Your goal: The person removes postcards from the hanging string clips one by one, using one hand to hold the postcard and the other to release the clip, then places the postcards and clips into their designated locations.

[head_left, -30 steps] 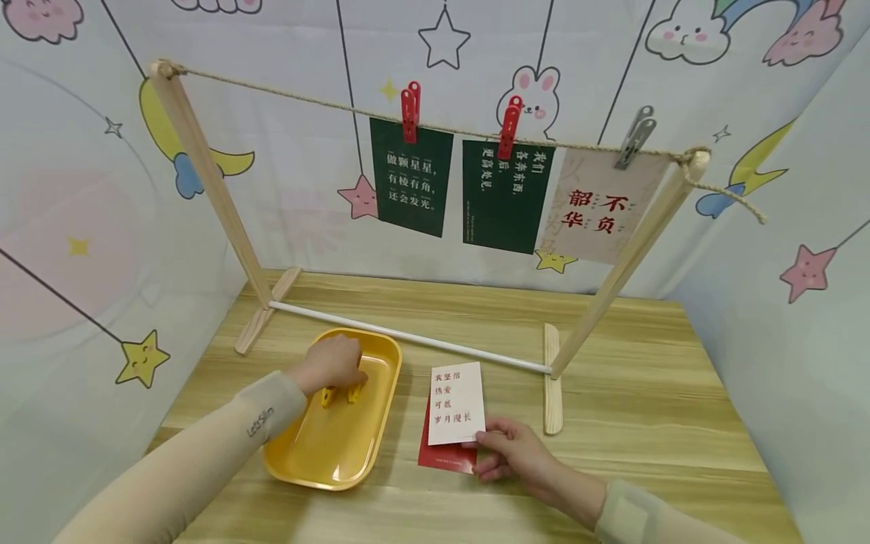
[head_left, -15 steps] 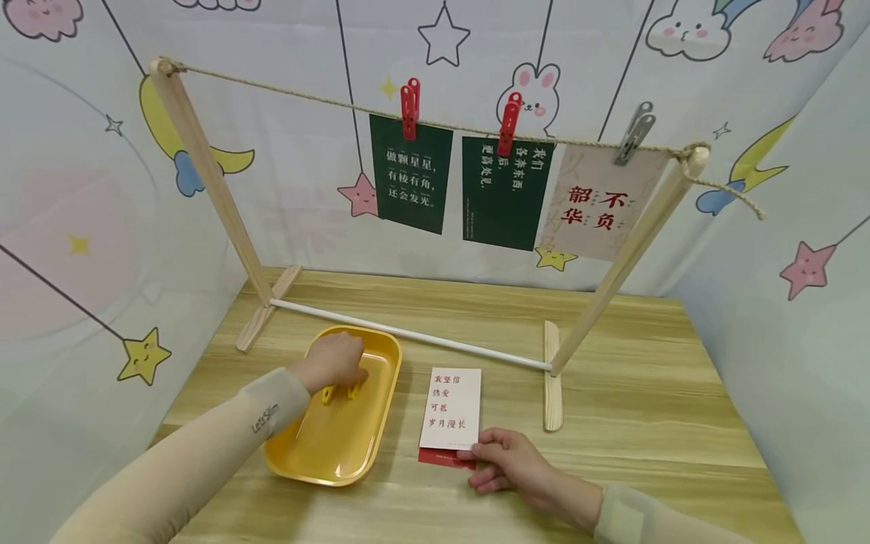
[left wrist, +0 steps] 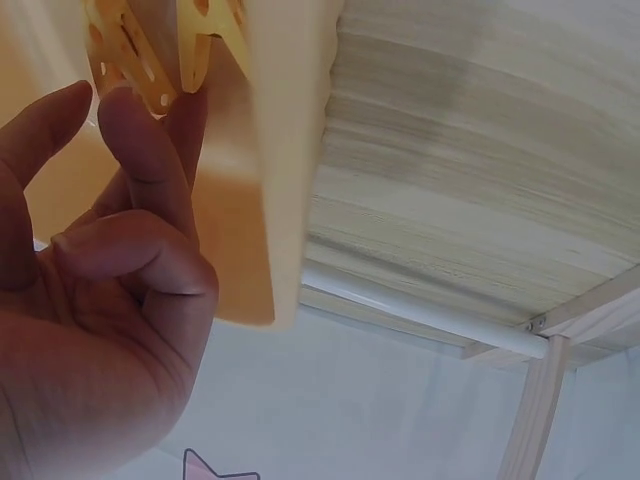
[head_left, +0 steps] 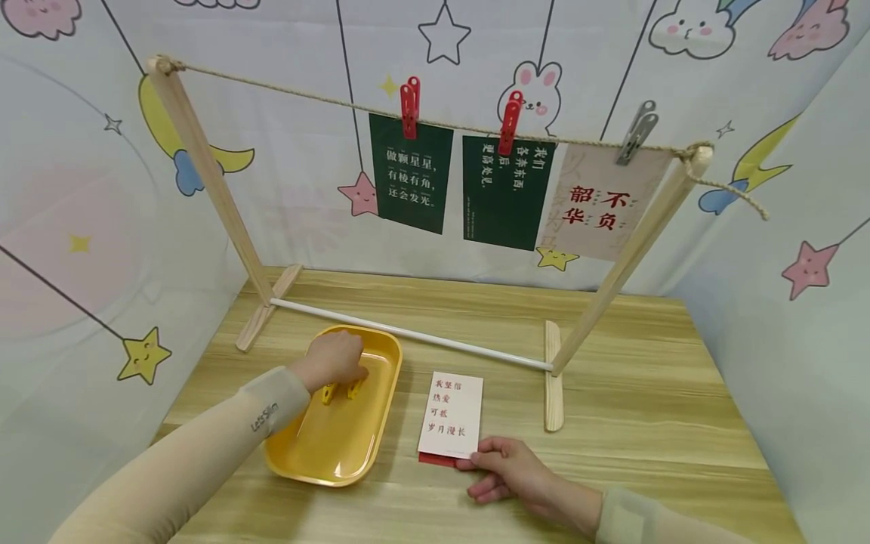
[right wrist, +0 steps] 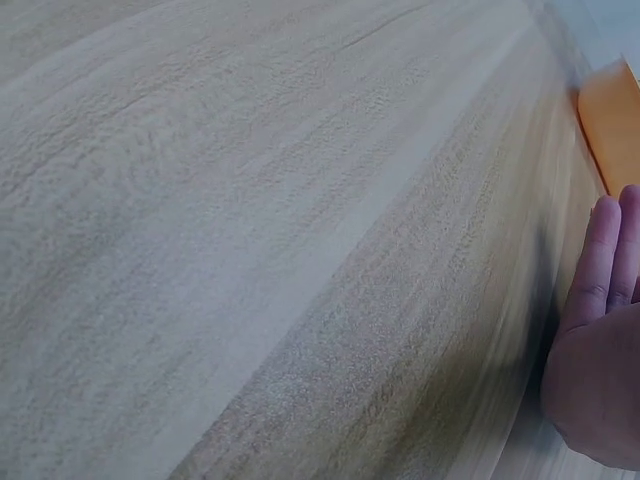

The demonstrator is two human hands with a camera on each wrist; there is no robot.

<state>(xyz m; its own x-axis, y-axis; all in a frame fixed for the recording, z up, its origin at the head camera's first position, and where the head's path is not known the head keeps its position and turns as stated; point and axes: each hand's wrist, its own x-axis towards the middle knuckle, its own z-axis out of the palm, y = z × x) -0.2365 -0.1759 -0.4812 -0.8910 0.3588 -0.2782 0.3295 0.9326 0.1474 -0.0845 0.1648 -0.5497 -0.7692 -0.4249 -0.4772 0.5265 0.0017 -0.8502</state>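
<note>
Rectangular white paper card with red lettering [head_left: 451, 417], face up just to the right of the round-cornered yellow plastic tray [head_left: 326, 449]; below, a glossy red card [head_left: 436, 459], visible only as a strip along the near edge. Pinched at the near right corner between thumb and forefinger of the right hand [head_left: 513, 470], with the other fingers loosely extended; impossible to tell whether slightly raised or flat on the red card.

Compared with a second ago: drawn towards the person and slightly towards the tray, now covering most of the red card. By judgement, a shift towards one squared stack, with handling singly or together left undecided.

Unchanged over the same interval: left hand [head_left: 333, 359] inside the tray's far part, with fingers bent, at two yellow plastic clips [head_left: 354, 391]; impossible to tell whether gripping either or merely touching. No clip lifted clear of the tray.

Beyond the tray: slim white rod [head_left: 408, 334] between two pale wooden posts [head_left: 211, 181]; higher up, brown twine [head_left: 292, 94]. Hanging there, above and to the right of the tray: two dark green cards [head_left: 413, 181] under red clips [head_left: 408, 111], and a pale pink card [head_left: 598, 174] under a grey clip [head_left: 637, 138].
</note>
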